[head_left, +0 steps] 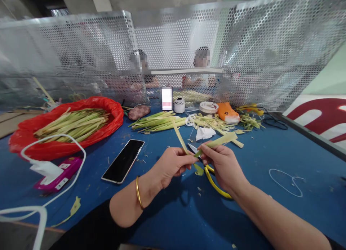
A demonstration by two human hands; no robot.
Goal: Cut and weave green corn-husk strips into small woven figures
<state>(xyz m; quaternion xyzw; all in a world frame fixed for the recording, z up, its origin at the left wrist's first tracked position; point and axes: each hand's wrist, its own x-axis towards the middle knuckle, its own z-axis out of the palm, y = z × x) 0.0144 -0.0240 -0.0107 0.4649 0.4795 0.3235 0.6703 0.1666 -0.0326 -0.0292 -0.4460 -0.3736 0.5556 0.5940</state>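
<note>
My left hand (173,163) pinches a pale green leaf strip (180,136), whose long end sticks up and away over the table. In my right hand (220,163), thumb and fingers are closed on a wider leaf strip (223,140) pointing to the right. The strips meet between my fingertips, and a short green end hangs below them. Whether they are one folded strip I cannot tell. Yellow-handled scissors (216,185) lie on the table beneath my hands, partly hidden by the right one.
A red plastic bag (105,133) holding many leaf strips stands left. Near it are a black-screened phone (124,161), a purple power strip (58,174) and a white cable (81,149). More leaves (154,122), tape (208,107) and an orange packet (227,112) line the mesh partition (175,37).
</note>
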